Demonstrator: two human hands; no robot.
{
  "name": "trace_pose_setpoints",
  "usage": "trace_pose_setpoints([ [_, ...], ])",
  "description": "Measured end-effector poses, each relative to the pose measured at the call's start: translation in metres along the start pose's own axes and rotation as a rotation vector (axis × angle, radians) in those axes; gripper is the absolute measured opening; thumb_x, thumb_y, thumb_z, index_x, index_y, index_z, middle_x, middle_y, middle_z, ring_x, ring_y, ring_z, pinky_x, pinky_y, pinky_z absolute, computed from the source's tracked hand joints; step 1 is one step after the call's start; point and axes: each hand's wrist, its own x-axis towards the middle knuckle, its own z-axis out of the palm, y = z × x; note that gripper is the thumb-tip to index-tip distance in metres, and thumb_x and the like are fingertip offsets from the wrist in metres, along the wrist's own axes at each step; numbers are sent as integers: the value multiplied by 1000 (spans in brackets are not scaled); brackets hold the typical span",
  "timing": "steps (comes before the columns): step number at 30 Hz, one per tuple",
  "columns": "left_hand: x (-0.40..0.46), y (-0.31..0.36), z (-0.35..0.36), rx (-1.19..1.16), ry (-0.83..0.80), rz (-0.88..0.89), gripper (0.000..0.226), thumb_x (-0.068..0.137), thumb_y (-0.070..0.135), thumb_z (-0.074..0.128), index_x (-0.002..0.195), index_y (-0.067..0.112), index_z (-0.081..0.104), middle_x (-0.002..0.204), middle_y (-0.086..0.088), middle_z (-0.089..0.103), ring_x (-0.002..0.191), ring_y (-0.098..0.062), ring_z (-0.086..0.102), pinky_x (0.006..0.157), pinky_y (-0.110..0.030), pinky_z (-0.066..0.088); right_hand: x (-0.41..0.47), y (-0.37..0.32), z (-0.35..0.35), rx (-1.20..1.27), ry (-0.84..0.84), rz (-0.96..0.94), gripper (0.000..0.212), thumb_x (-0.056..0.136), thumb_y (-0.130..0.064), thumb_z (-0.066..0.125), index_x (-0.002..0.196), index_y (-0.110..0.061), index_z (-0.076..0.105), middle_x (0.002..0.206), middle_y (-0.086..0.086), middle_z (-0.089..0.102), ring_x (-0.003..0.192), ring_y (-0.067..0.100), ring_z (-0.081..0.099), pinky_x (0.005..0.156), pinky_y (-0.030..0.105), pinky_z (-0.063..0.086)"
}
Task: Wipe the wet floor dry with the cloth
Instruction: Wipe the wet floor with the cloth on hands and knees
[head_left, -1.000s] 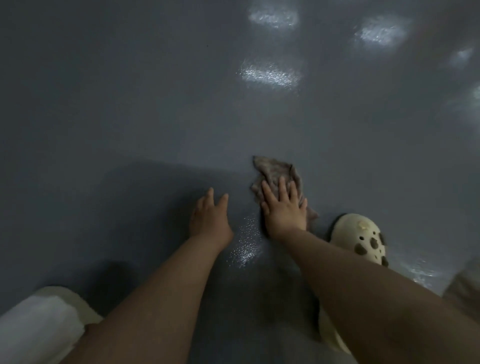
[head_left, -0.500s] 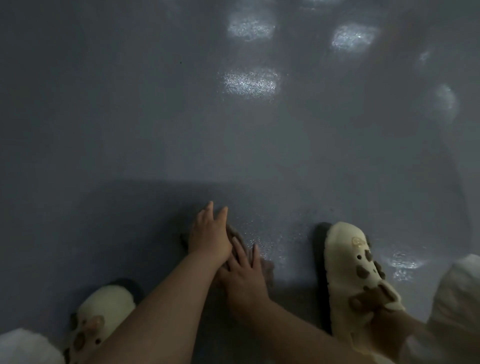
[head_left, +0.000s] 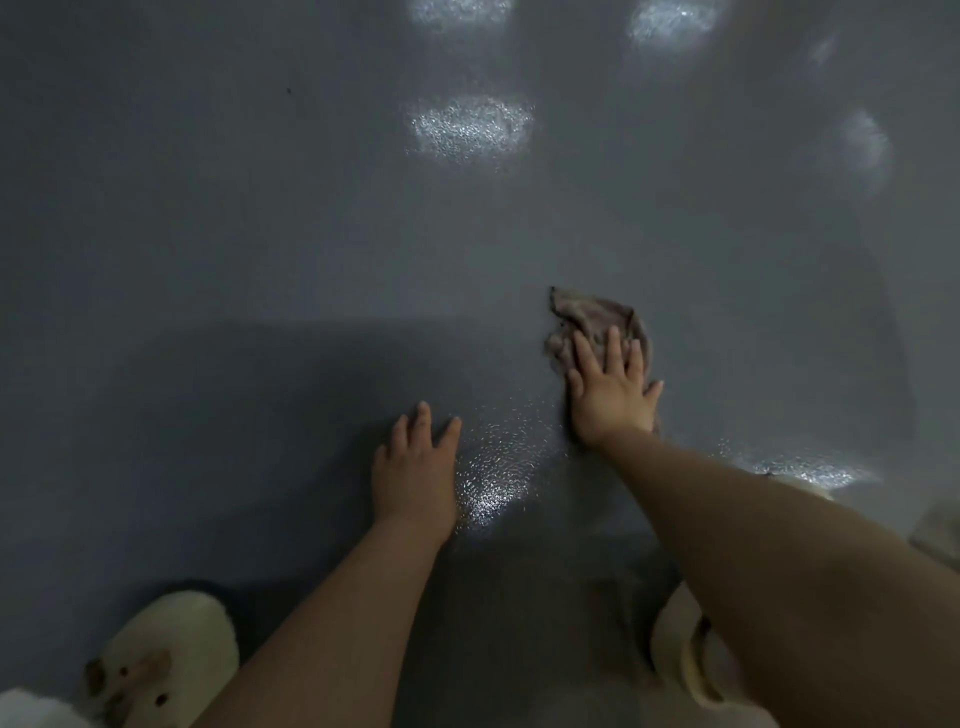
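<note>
A crumpled brownish cloth (head_left: 592, 319) lies on the grey floor (head_left: 260, 249), right of centre. My right hand (head_left: 610, 389) presses flat on the cloth's near part with straight, spread fingers. My left hand (head_left: 415, 467) rests flat on the bare floor to the left, fingers straight, holding nothing. Between the two hands a wet patch (head_left: 488, 478) glistens with small drops. The cloth's near end is hidden under my right hand.
A cream fuzzy slipper (head_left: 156, 660) sits at the bottom left. Another cream slipper (head_left: 680, 660) shows partly under my right forearm. Light reflections (head_left: 470, 127) shine on the floor farther ahead, and a shiny wet streak (head_left: 800, 470) lies at the right.
My right hand has pushed the cloth away from me and to the right, out from beside my left hand. My left hand stays flat on the floor.
</note>
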Motion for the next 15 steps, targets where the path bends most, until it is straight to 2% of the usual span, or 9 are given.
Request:
trace_pose_setpoints([
  [5, -1, -2, -1, -18, -24, 12, 95, 83, 35, 69, 151, 32, 3, 159, -4, -11, 146, -27, 1, 112, -38, 23, -48, -33, 32, 97, 71, 28, 48, 101, -43, 20, 148, -43, 12, 160, -2, -2, 147, 23, -6, 115, 53, 1],
  [7, -1, -1, -2, -14, -27, 7, 96, 82, 37, 70, 151, 33, 3, 159, -4, -11, 146, -27, 1, 112, -38, 23, -86, -38, 57, 35, 138, -61, 49, 96, -42, 26, 145, -40, 28, 158, 3, 18, 145, 28, 15, 113, 55, 13],
  [9, 0, 1, -1, -16, -31, 2, 93, 84, 35, 68, 151, 32, 4, 159, -3, -12, 146, -27, 0, 112, -39, 23, -126, -36, 85, 32, 123, -144, 51, 87, -41, 35, 137, -37, 43, 147, 7, 42, 135, 31, 39, 107, 54, 24],
  [13, 6, 5, 1, -29, -34, -10, 78, 94, 26, 57, 152, 30, 4, 159, -6, -11, 146, -30, -1, 113, -41, 24, -167, -26, 112, -40, 43, -219, 49, 83, -42, 39, 131, -37, 41, 142, 8, 47, 134, 29, 31, 108, 51, 11],
  [15, 8, 8, 0, 3, -38, -23, 79, 93, 24, 58, 151, 29, 5, 159, -7, -9, 146, -31, 1, 112, -40, 27, -147, -19, 105, -67, 81, -258, 47, 84, -45, 38, 131, -37, 43, 142, 7, 48, 134, 30, 34, 107, 52, 15],
])
